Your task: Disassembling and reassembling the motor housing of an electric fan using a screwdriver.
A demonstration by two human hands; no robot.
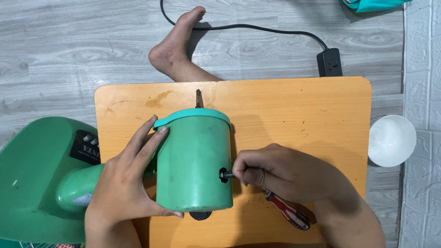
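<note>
- Green motor housing of a fan lay on its side on the orange surface, near the left half, teal rim pointing away from the person.
- Left hand wrapped the housing's left side, grip closed on it, fingers over the top edge, thumb under the near end.
- Right hand had a closed grip on a screwdriver with a red, white and black handle; metal tip sat in a side hole of the housing.
- Screw itself hidden in the hole; could not tell if loose or tight. Judged: housing not yet opened, screw work underway, no loose screws seen on the surface.
- Thin dark shaft stuck out beyond the rim.
- Green fan base with a black button panel sat left, off the surface edge.
- Bare foot rested on the grey floor beyond the surface.
- Black power strip and its cord lay on the floor.
- White bowl sat right of the surface.
</note>
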